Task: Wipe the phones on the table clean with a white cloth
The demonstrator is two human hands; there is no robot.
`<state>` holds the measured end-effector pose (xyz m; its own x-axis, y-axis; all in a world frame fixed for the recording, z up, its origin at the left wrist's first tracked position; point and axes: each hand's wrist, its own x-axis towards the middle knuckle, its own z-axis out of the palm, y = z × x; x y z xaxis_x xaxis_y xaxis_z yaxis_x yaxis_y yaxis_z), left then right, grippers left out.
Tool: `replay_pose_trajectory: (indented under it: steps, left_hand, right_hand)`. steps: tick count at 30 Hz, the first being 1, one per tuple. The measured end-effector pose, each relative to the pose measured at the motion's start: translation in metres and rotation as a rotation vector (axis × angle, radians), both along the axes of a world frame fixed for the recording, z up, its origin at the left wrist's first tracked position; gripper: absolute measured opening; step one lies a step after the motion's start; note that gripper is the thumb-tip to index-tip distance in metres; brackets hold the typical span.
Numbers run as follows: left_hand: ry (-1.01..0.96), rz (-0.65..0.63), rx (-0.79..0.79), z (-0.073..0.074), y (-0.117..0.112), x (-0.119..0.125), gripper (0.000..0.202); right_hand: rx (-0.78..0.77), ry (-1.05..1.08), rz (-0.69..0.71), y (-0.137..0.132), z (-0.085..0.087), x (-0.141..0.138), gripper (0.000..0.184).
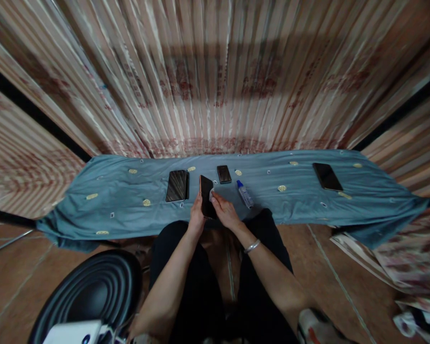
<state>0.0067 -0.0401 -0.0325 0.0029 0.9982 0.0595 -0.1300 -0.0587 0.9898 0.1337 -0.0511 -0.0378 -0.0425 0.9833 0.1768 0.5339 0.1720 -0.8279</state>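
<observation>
My left hand (196, 216) grips a dark phone (206, 200) by its left edge and holds it tilted above the near edge of a blue cloth (129, 196). My right hand (225, 210) presses a small pale wipe (211, 193) against the phone's screen with pinched fingers. A silver bracelet (252, 246) sits on my right wrist. Just right of my hands a small bottle with a blue cap (244, 193) lies on the cloth.
Three more phones lie on the cloth: a large one (177, 185) to the left, a small one (224, 174) behind, another (327, 176) far right. A striped curtain (215, 76) hangs behind. A black round object (89, 291) stands at lower left.
</observation>
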Motion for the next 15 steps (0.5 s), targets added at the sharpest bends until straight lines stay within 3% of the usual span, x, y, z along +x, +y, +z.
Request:
replay_pose_trajectory:
  steps: [6, 11, 15]
  left_hand:
    - [-0.064, 0.051, -0.117, -0.003, 0.005, 0.006, 0.052]
    - [0.024, 0.004, -0.064, -0.004, 0.001, 0.007, 0.048]
    - [0.079, -0.029, -0.049, 0.004, -0.006, 0.006, 0.046]
  right_hand:
    - [0.038, -0.006, -0.007, -0.001, -0.008, -0.005, 0.051]
    - [0.104, 0.011, 0.011, 0.0, -0.007, -0.007, 0.05]
    - [0.121, 0.013, 0.012, 0.004, -0.004, -0.006, 0.052]
